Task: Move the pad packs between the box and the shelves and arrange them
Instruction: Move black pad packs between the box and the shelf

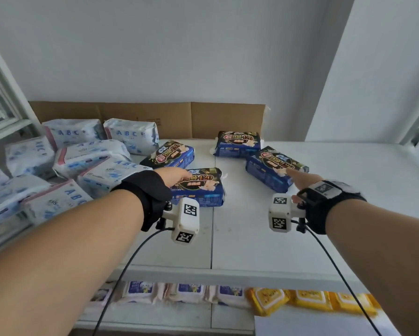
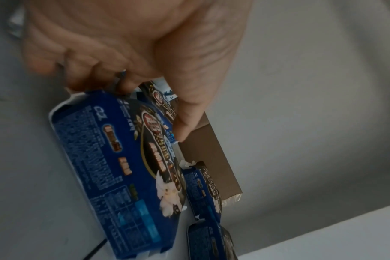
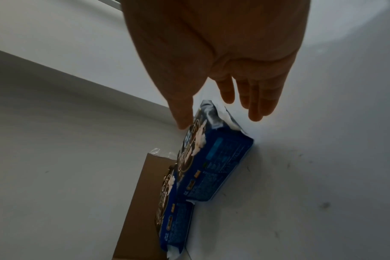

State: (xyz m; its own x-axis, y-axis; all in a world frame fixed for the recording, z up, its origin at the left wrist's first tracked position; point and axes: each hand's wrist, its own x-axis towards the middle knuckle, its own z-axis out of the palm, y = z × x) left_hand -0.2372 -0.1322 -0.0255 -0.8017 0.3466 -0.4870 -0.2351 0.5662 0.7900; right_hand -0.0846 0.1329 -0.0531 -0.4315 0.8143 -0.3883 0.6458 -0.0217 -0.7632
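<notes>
Several dark blue pad packs lie flat on the white top shelf. My left hand is on the nearest blue pack; curled fingers hook its near end and the thumb lies across its printed top. My right hand reaches the right blue pack with straight fingers, its thumb tip touching the pack's top edge. Two more blue packs lie behind. White ABC pad packs are piled at the left.
A flattened cardboard sheet leans against the back wall behind the packs. A metal shelf frame rises at the left. On the lower shelf sit a row of pale wipe packs and yellow packs.
</notes>
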